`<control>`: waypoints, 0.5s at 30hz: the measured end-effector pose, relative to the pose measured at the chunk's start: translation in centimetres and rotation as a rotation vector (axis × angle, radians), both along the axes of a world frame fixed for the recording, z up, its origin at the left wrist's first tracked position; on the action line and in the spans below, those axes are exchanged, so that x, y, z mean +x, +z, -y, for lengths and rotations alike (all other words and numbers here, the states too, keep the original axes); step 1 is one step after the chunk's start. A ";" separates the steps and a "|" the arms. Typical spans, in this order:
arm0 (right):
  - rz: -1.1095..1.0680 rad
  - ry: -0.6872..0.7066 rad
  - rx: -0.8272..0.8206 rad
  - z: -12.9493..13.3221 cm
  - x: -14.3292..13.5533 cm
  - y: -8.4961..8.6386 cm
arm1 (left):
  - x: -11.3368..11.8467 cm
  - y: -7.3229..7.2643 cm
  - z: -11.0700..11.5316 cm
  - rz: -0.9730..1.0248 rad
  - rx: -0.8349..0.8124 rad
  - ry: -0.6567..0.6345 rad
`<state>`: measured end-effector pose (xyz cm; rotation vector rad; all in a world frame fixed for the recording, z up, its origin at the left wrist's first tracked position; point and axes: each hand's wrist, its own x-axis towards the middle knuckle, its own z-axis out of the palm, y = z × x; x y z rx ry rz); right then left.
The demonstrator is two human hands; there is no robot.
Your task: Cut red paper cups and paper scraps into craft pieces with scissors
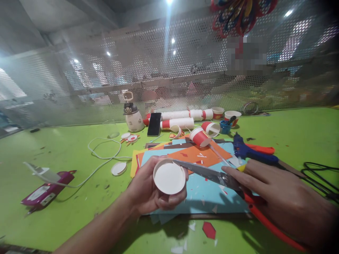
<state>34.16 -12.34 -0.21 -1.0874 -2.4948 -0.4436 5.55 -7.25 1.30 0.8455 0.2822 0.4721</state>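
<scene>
My left hand (148, 190) grips a white paper cup (169, 176) with its round base turned toward me, over the sheets of coloured paper. My right hand (280, 201) holds red-handled scissors (212, 174); their steel blades point left and reach the cup's upper rim. Blue and orange paper sheets (201, 192) lie under both hands on the green table (66, 197).
A blue glue gun (249, 151) lies behind my right hand. Red-and-white cups (200, 137) and rolled tubes sit at the back with a black phone (154, 124) and a small white bottle (132, 116). A magenta device (45, 190) with a white cable lies left. Black cable at right edge.
</scene>
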 end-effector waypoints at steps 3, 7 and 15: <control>0.000 -0.009 0.011 0.0 0.0 0.1 | 0.0 0.1 0.0 0.000 -0.005 -0.017; -0.029 0.000 -0.028 0.2 -0.1 0.3 | 0.0 0.1 -0.1 -0.002 0.001 0.002; -0.048 -0.015 -0.089 0.2 -0.2 -0.3 | 0.1 -0.2 0.1 -0.005 -0.025 0.033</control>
